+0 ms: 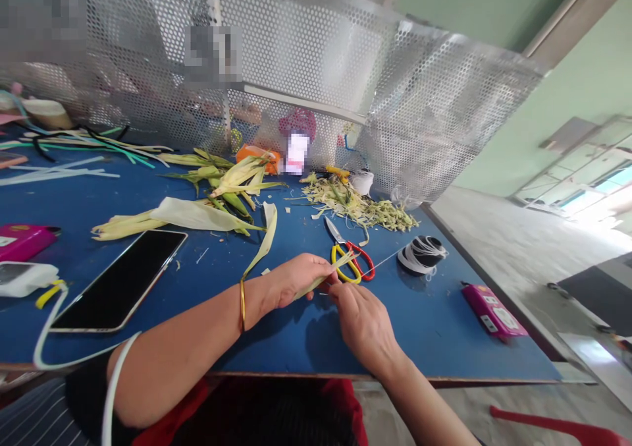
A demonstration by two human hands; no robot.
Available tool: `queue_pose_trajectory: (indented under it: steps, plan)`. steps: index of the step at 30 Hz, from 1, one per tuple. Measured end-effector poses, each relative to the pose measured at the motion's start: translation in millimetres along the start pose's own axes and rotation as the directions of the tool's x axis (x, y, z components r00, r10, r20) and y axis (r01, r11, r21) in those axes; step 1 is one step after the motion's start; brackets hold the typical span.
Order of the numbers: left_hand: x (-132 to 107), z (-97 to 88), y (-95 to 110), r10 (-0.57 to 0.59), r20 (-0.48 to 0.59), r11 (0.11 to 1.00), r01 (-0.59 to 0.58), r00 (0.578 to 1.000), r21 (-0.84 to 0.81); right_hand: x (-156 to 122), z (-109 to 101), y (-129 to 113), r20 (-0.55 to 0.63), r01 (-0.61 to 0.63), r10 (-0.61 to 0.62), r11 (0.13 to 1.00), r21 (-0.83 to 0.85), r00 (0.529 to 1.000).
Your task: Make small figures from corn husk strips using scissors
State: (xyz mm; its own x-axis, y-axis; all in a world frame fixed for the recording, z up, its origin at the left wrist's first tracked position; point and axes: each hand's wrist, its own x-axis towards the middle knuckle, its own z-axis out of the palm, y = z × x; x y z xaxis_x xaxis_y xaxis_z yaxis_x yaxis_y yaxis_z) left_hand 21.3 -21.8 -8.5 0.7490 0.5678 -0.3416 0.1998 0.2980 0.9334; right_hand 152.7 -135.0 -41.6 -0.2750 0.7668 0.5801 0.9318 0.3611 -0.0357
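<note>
My left hand (302,278) is closed on a narrow bundle of pale corn husk (344,260), whose split ends stick out toward the right. Close against it, the fingers of my right hand (363,317) are pinched at the bundle's lower side. A white thread (388,259) runs from a dark spool (421,255) toward the right hand, which seems to grip it; the fingertips are partly hidden. Just beyond the hands lie scissors (349,251) with one red and one yellow handle, blades apart. A loose husk strip (266,235) curls beside my left wrist.
Corn husks (237,182) are piled at the back, with trimmed scraps (350,202) right of them. A large phone (121,281) and a white cable (37,347) lie left. A magenta pack (494,309) is near the right edge. Perforated metal mesh (306,51) borders the blue table (434,340).
</note>
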Motion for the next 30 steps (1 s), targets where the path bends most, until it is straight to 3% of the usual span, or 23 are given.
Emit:
queue_pose_trajectory:
  steps: [4,9,14,17,19,21,23,25,27,30]
  plan:
    - [4,-2.0,-6,-0.042,0.059,0.993,0.048,0.997,-0.105,10,2,-13,0.042,0.119,-0.122,0.991,0.057,0.992]
    - [10,-5.4,-8,-0.191,0.136,0.92,0.226,0.972,-0.319,15,7,-25,0.087,0.232,-0.229,0.973,-0.022,0.97]
    - [10,-12.1,1,-0.229,0.067,0.883,0.237,0.971,-0.406,13,9,-25,0.11,0.247,-0.24,0.968,-0.051,0.964]
    - [7,-15.8,7,-0.195,0.0,0.894,0.178,0.981,-0.412,8,4,-20,0.08,0.22,-0.223,0.974,0.053,0.971]
    - [7,-18.6,10,-0.157,-0.078,0.916,0.115,0.985,-0.385,6,0,-10,0.025,0.109,-0.115,0.981,0.163,0.993]
    - [9,-21.9,12,-0.116,-0.16,0.931,0.052,0.98,-0.361,8,-3,6,-0.015,-0.131,0.136,0.974,0.184,0.991]
    - [11,-25.3,12,-0.09,-0.209,0.936,0.011,0.974,-0.353,14,-4,25,0.036,-0.404,0.403,0.915,0.017,0.914]
    - [13,-27.8,11,-0.074,-0.231,0.938,-0.011,0.97,-0.347,25,-1,44,0.223,-0.47,0.502,0.863,-0.186,0.835]
    - [15,-29.3,11,-0.066,-0.237,0.939,-0.021,0.969,-0.344,38,5,58,0.367,-0.469,0.543,0.839,-0.276,0.755]
    - [14,-30.2,11,-0.063,-0.247,0.94,-0.025,0.967,-0.341,52,11,66,0.412,-0.473,0.558,0.83,-0.296,0.72]
